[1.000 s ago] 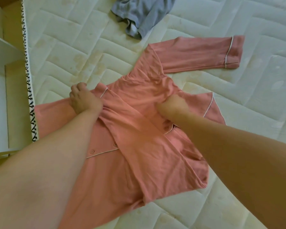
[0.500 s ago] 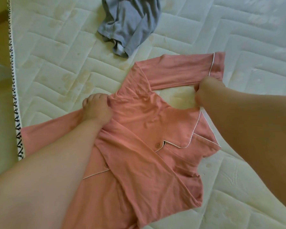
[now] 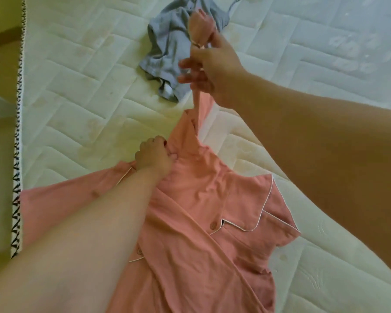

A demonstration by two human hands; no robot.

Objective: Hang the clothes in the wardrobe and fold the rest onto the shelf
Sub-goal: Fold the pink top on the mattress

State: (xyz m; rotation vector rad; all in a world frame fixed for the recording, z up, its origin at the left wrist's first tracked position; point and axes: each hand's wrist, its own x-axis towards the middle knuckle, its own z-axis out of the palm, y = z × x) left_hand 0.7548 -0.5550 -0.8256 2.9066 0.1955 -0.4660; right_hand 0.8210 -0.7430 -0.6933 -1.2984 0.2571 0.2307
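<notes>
pink cloth runs through the right grip: thumb and fingers pinch the far sleeve of the shirt just below its cuff, which stands up above the knuckles. the sleeve is lifted clear of the mattress and hangs taut down to the shoulder. the left grip is curled on the shirt at the shoulder line, where the near sleeve leaves the body, and it bunches a little cloth and pins it down. the shirt lies face up in the middle of the bed, fronts overlapped at a slant, collar spread, near sleeve flat toward the mattress edge.

this looks like the sleeve fold. to do it well, the left grip should hold the shoulder down as a pivot while the right carries the cuff over in an arc and lays the sleeve straight across the chest, with the crease at the shoulder seam. it should let go only once the cloth lies flat. the slanted fronts and the bunch under the left fingers want smoothing first, or the fold will set crooked. the grey garment lies crumpled just beyond the lifted cuff, so the swing should come toward the body, not over it.

no brand, label or lettering can be read. the shirt shows only white piping and a plain button, and no neck tag is in view. the black zigzag band along the mattress edge is a pattern, not writing.
</notes>
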